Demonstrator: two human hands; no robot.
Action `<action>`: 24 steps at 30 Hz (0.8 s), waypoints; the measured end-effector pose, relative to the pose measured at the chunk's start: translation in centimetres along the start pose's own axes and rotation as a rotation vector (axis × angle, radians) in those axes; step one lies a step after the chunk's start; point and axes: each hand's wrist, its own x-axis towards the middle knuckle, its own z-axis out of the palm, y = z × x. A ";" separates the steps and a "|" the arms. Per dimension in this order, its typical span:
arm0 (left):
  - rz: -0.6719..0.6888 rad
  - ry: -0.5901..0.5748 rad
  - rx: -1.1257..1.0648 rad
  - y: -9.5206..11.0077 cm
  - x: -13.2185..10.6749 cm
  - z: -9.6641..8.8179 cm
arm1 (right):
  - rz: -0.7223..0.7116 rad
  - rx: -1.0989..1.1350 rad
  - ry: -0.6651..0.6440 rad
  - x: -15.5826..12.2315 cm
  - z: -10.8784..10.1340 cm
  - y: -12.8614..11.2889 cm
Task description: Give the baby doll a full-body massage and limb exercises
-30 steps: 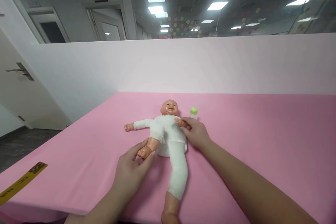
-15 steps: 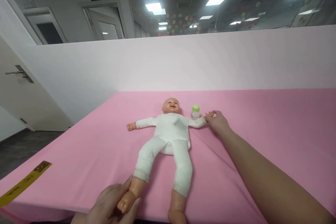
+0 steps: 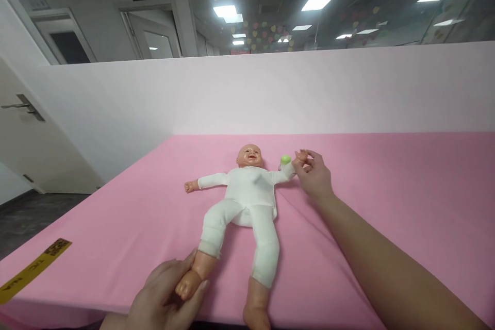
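A baby doll with a white cloth body lies on its back on the pink-covered table, its head at the far end. Its bare plastic foot at the near left rests in my left hand, whose fingers and thumb wrap round the ankle. Out to the right, my right hand pinches the doll's wrist and holds that forearm raised off the cloth. Behind this arm stands a small jar with a green lid; its lower part is mostly hidden by the doll's sleeve.
A yellow label strip is stuck at the table's front left corner. A white wall with glass above it runs along the back. On the left is a door with a lever handle.
My right hand has lifted the doll's hand up and a little to the left, so the arm now covers most of the jar. My left hand keeps its hold on the foot.
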 end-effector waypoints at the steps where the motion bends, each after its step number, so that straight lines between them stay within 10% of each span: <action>1: -0.008 0.010 -0.019 0.0 0.3 0.2 | -0.077 0.010 -0.013 -0.7 0.4 -1.0; 10: -0.055 0.021 -0.180 2.4 6.4 2.6 | -0.670 -0.162 -0.404 -5.4 4.2 -5.2; 24: -0.226 -0.063 -0.480 3.9 10.8 4.6 | -0.649 -0.137 -0.395 -5.5 4.4 -4.7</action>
